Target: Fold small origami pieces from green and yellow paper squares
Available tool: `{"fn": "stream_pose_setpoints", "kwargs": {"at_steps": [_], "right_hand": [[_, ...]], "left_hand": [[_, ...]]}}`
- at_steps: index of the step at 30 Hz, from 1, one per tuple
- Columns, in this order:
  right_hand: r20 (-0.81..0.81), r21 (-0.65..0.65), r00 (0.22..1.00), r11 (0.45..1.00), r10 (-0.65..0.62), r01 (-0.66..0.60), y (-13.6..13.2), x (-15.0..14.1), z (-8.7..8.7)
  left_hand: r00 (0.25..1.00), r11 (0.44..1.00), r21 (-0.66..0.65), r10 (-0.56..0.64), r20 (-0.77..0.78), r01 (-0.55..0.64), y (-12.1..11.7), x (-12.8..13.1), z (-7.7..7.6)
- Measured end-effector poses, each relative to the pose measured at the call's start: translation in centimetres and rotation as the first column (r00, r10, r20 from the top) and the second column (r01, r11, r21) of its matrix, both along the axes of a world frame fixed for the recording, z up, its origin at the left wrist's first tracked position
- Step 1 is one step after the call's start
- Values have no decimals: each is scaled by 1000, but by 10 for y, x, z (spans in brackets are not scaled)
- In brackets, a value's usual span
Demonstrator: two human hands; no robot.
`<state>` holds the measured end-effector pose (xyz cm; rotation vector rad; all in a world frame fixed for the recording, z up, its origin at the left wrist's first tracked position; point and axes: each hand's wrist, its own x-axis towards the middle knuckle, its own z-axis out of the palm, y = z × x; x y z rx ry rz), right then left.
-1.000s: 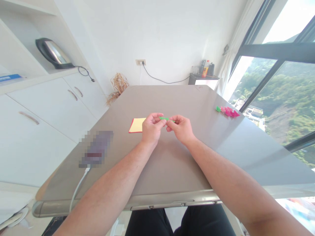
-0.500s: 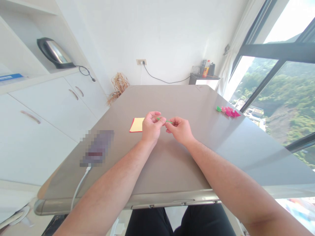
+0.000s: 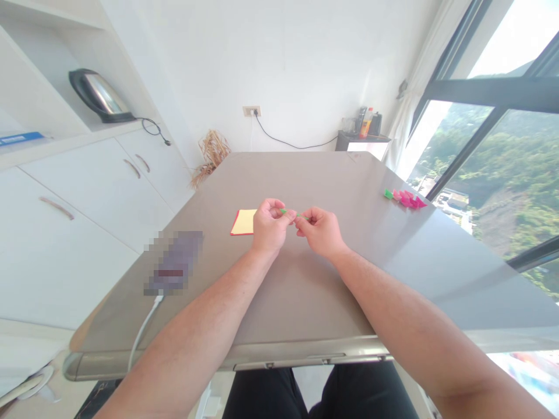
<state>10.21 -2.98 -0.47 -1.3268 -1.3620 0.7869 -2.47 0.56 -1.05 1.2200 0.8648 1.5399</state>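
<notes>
Between my two hands is a small piece of green folded paper (image 3: 299,215), seen nearly edge-on and mostly covered by the fingers. My left hand (image 3: 269,227) pinches its left end between thumb and fingers. On the other side, my right hand (image 3: 321,228) is closed on the right end. Both hands hover above the middle of the table, thumbs almost touching. Partly behind my left hand lies a yellow paper pad (image 3: 243,222) with red edges. Several folded pink paper pieces (image 3: 409,199) and a green one (image 3: 388,194) sit at the table's right side.
The grey table (image 3: 301,174) reaches toward the wall. A blurred-out dark device (image 3: 177,265) with a white cable (image 3: 144,326) lies at left. An electric kettle (image 3: 102,96) stands on the shelf. Bottles stand on a small dark cabinet (image 3: 362,141) by the window.
The green paper has tilted and levelled slightly as my fingers shift along it. Both hands keep their pinch in nearly the same place. The view has drifted a little.
</notes>
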Motion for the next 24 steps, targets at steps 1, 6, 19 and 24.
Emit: {"fn": "stream_pose_setpoints", "kwargs": {"at_steps": [1, 6, 19, 24], "right_hand": [[-9, 0, 1000, 1000, 3, -3, 0, 0, 0], [-44, -20, 999, 1000, 8, -9, 2, -2, -2], [296, 208, 939, 971, -177, 118, 8, 8, -13], [229, 323, 966, 946, -120, 41, 5, 6, -13]], "left_hand": [[1000, 1000, 4, -2, 2, 2, 0, 0, 1], [1000, 1000, 1, -14, 15, 14, -2, 1, 1], [996, 987, -157, -25, 87, 39, 3, -1, -6], [995, 988, -155, -4, 96, 19, 5, -4, -4]]}}
